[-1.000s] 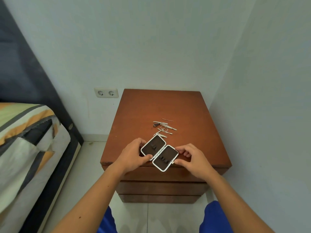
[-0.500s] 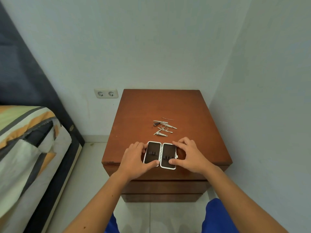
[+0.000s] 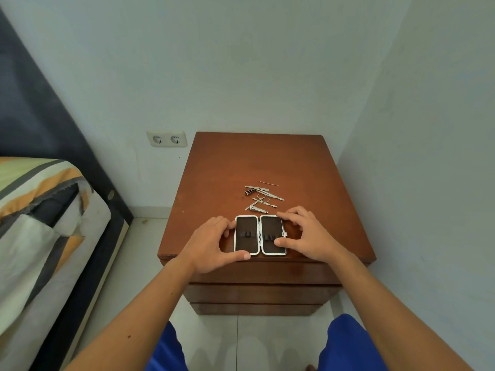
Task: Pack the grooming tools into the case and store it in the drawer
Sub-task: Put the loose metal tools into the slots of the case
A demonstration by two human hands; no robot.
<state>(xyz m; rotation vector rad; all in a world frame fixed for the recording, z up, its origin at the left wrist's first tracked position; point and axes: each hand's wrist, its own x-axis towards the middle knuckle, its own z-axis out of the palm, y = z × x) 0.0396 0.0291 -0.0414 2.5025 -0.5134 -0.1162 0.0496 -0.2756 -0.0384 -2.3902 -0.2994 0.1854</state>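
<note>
Brown-lined hinged case (image 3: 259, 235) flat, both hands steadying.

Both forearms are bare from wrist to elbow, with no sleeve, watch, ring or band showing on the left hand (image 3: 211, 243) or the right hand (image 3: 305, 234). A small dark mole sits on the left forearm, at about 7 o'clock from that hand. Bright blue shorts (image 3: 345, 344) cover both thighs at the frame's bottom.
</note>
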